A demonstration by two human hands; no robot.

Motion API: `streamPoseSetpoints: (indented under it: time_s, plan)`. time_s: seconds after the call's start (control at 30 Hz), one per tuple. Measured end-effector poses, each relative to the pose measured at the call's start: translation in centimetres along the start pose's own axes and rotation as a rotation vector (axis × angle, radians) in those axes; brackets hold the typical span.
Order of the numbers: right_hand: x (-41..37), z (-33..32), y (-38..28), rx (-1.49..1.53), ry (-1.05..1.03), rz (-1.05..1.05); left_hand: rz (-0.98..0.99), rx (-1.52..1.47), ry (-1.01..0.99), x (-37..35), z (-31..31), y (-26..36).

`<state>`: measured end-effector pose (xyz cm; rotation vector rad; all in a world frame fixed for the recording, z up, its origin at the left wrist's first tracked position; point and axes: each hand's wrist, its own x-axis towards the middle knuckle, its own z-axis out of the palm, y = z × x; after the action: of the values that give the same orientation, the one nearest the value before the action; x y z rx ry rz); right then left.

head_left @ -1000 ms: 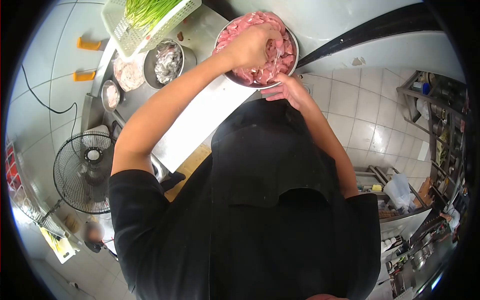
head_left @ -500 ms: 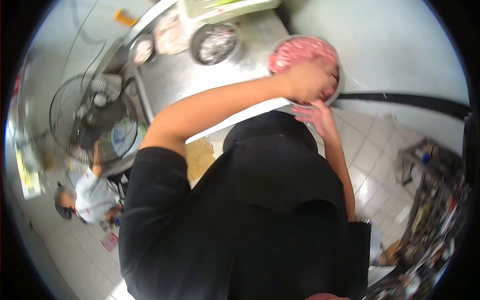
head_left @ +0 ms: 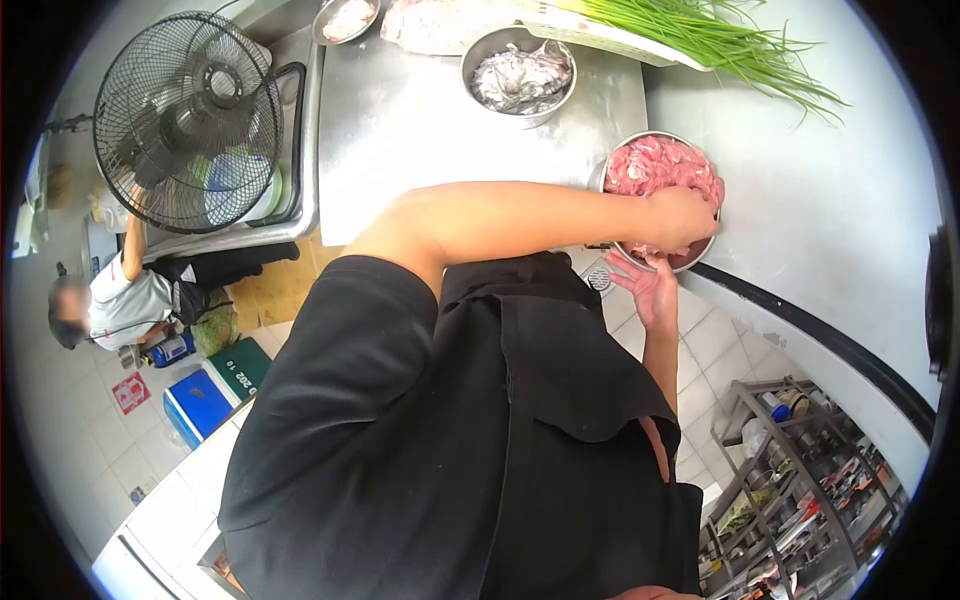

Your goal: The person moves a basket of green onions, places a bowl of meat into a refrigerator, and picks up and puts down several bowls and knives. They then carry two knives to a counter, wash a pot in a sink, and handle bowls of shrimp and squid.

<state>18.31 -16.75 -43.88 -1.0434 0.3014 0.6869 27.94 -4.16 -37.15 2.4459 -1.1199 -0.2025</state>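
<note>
A round metal bowl (head_left: 606,178) of pink raw meat pieces (head_left: 655,165) stands at the right end of the steel counter. My left arm reaches across my body, and my left hand (head_left: 683,218) is down in the bowl with its fingers curled into the meat; the fingertips are hidden. Just below the near rim is my right hand (head_left: 652,292), palm up with fingers spread, its fingertips at or against the bowl's side.
On the steel counter (head_left: 400,120) are a metal pot (head_left: 468,72) of dark, shiny contents, a small bowl (head_left: 346,20) and a pale meat slab (head_left: 440,25). Green stalks (head_left: 700,45) lie over a white basket (head_left: 610,40). A fan (head_left: 190,120) stands left; a person (head_left: 130,300) is beyond it.
My view has shifted, so the counter and bowl sit further right and lower in it. The left hand stays in the meat, and the right hand stays under the near rim.
</note>
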Motion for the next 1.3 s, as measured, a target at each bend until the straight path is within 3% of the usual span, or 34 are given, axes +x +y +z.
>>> streamPoseSetpoints:
  time_s: [0.13,0.2,0.33,0.4,0.57,0.6,0.67,0.73,0.77,0.8,0.9,0.97,1.07,1.3]
  plan:
    - [-0.1,0.3,-0.1,-0.001,0.01,-0.008,0.044,-0.217,-0.159,0.4,-1.5,-1.4]
    - [-0.1,0.3,-0.1,-0.005,0.015,-0.008,0.039,-0.361,0.048,0.5,-1.2,-1.7]
    - [0.0,0.4,0.0,-0.01,0.02,-0.013,0.112,-0.145,0.027,-2.0,-1.2,-0.9]
    - [0.2,0.5,0.3,0.02,0.032,-0.015,0.091,-0.05,0.139,-3.2,-0.8,0.0]
    - [1.2,-1.1,0.1,0.12,0.064,0.074,0.166,-0.234,0.409,-6.6,-2.7,-0.4]
    - [1.6,-2.0,0.3,0.117,0.054,0.074,0.06,-0.333,0.504,-7.7,-3.4,-0.9]
    - [1.8,-2.8,0.2,-0.268,0.059,-0.042,-0.161,-0.415,0.701,-10.3,-4.3,-3.3]
    - [1.4,-0.1,-2.6,-0.229,0.071,-0.058,-0.385,-0.323,0.858,-13.0,-5.3,-7.2]
    - [1.6,0.7,-3.8,0.02,0.096,0.041,-0.495,-0.249,0.908,-14.1,-5.8,-9.1]
    - [1.9,1.2,-4.4,0.269,0.124,0.14,-0.586,-0.12,0.897,-14.8,-6.6,-10.3]
    - [5.1,1.5,-4.7,0.257,0.104,0.089,-0.677,0.059,0.841,-15.2,-6.0,-14.9]
    - [7.0,1.8,-4.7,0.198,0.084,0.01,-0.823,0.104,0.45,-14.8,-5.6,-16.8]
    - [8.3,3.9,-6.5,0.164,0.05,0.092,-0.83,-0.034,0.307,-14.8,-8.6,-18.3]
    - [8.1,5.8,-7.5,0.033,0.069,0.103,-0.781,-0.294,0.379,-16.4,-8.4,-20.9]
